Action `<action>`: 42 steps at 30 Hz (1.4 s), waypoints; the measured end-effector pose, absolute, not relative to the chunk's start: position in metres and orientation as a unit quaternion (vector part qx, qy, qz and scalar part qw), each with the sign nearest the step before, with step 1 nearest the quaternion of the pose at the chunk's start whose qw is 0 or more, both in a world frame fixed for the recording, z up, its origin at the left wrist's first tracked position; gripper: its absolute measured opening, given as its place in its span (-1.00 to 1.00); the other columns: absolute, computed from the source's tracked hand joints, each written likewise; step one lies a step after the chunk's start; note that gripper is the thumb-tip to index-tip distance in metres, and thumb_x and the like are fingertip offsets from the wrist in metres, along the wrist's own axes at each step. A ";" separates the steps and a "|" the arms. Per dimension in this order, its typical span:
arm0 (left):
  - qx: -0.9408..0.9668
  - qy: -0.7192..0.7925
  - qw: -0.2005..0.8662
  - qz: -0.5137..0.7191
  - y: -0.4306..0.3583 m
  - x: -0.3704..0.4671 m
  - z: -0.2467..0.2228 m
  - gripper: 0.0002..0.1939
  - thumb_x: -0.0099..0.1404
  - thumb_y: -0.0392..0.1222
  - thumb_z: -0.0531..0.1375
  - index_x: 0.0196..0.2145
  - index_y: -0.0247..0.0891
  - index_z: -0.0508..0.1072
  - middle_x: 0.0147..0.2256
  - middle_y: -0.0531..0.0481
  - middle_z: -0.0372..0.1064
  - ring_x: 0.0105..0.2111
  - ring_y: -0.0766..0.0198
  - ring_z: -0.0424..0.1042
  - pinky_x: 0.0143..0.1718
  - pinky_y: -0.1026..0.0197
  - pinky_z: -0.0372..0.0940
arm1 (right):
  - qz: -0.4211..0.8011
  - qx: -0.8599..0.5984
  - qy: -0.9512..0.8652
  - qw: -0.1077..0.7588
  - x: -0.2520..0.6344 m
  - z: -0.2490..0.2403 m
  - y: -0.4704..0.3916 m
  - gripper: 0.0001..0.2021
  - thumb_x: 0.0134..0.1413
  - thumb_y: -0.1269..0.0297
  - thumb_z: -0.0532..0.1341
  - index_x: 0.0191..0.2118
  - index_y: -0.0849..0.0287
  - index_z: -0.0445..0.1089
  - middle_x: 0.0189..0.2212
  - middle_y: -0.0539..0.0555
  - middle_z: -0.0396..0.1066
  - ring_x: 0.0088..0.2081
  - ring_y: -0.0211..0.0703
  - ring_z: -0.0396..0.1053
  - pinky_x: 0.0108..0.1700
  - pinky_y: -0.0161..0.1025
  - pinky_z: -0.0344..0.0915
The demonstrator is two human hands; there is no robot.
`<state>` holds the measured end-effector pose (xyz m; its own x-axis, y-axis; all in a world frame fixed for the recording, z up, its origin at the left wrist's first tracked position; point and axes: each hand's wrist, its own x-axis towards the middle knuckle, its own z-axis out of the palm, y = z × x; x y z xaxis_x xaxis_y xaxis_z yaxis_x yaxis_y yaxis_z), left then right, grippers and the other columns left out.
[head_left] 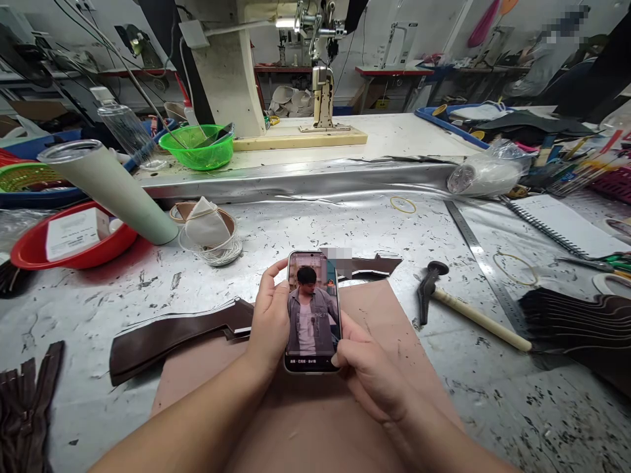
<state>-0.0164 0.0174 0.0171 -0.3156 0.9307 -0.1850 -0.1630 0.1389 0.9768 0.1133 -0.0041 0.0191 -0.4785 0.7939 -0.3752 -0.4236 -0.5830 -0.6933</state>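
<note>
A smartphone (314, 322) is held upright between my two hands, its screen lit with a picture of a person in a grey shirt. My left hand (272, 315) wraps the phone's left edge, thumb along the side. On the lower right edge, my right hand (367, 364) grips it with the thumb at the screen's bottom corner. Under my forearms lies a pinkish-brown board (296, 420). Dark brown leather pieces (182, 335) rest to the left, partly on the board, and another dark leather piece (377, 265) lies behind the phone.
A hammer (473, 315), steel ruler (486, 266) and stacked dark leather strips (576, 322) lie right. Left are zippers (29, 414), a red basin (73, 253), a tumbler (113, 194) and a cord roll (217, 246). A sewing machine (221, 79) and green basket (200, 154) stand behind.
</note>
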 end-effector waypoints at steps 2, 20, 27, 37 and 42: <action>0.325 0.579 0.488 0.567 0.018 -0.016 0.019 -0.63 0.21 -0.10 0.07 0.00 -0.11 0.25 -0.49 0.14 0.38 -0.56 0.36 0.33 -0.50 0.33 0.26 | 0.825 -0.350 -0.256 0.364 0.114 0.020 -0.004 -0.42 -0.41 0.55 0.05 -0.11 0.09 0.37 -0.39 -0.06 0.41 -0.33 -0.18 0.27 -0.32 -0.31 0.17; 0.312 0.585 0.491 0.565 0.017 -0.016 0.021 -0.66 0.21 -0.13 0.08 -0.04 -0.12 0.29 -0.56 0.16 0.29 -0.60 0.41 0.25 -0.57 0.40 0.19 | 0.829 -0.327 -0.240 0.384 0.112 0.017 -0.005 -0.68 0.06 0.26 0.15 -0.03 0.11 0.35 -0.14 0.04 0.45 -0.07 -0.07 0.32 0.05 -0.10 0.15; 0.299 0.570 0.502 0.578 0.017 -0.014 0.023 -0.65 0.17 -0.13 0.10 -0.05 -0.12 0.28 -0.56 0.16 0.31 -0.62 0.42 0.26 -0.60 0.41 0.19 | 0.824 -0.330 -0.272 0.373 0.113 0.021 -0.005 -0.60 -0.05 0.39 0.16 -0.01 0.14 0.31 -0.10 0.07 0.44 -0.06 -0.02 0.32 0.00 -0.07 0.16; 0.301 0.568 0.504 0.577 0.017 -0.014 0.021 -0.64 0.18 -0.13 0.09 -0.04 -0.13 0.27 -0.57 0.15 0.31 -0.63 0.41 0.26 -0.63 0.41 0.17 | 0.822 -0.337 -0.285 0.359 0.113 0.024 -0.002 -0.50 -0.25 0.51 0.11 -0.06 0.15 0.33 -0.20 0.02 0.46 -0.14 -0.08 0.32 -0.11 -0.19 0.19; 0.304 0.571 0.503 0.574 0.017 -0.015 0.022 -0.66 0.20 -0.14 0.07 -0.05 -0.12 0.27 -0.56 0.15 0.34 -0.63 0.42 0.25 -0.63 0.42 0.18 | 0.814 -0.356 -0.282 0.362 0.113 0.026 -0.003 -0.51 -0.36 0.53 0.08 -0.16 0.13 0.38 -0.37 -0.05 0.43 -0.31 -0.19 0.28 -0.28 -0.31 0.17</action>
